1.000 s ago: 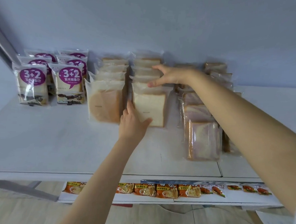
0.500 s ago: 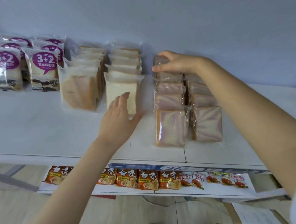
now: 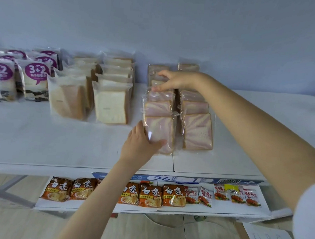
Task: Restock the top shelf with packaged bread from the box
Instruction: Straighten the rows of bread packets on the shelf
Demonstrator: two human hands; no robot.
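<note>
Left hand [image 3: 142, 146] tight around the front pack [image 3: 161, 130], right hand [image 3: 172, 80] in a pinch on the rear pack [image 3: 153, 74].

Our left hand [image 3: 140, 146] is tucking its fingertips out of sight behind the edge of the front marbled bread pack [image 3: 159, 132] it is gripping. Beyond that grip, our right hand [image 3: 172, 81] is pinching a rear marbled bread pack [image 3: 153, 76] and covering most of it. Far left of both grips, the frame edge is cutting off a purple 3+2 bread pack [image 3: 0, 80]. Below the grips, we are finding the small print on the shelf label [image 3: 179, 179] too blurred to read.
</note>
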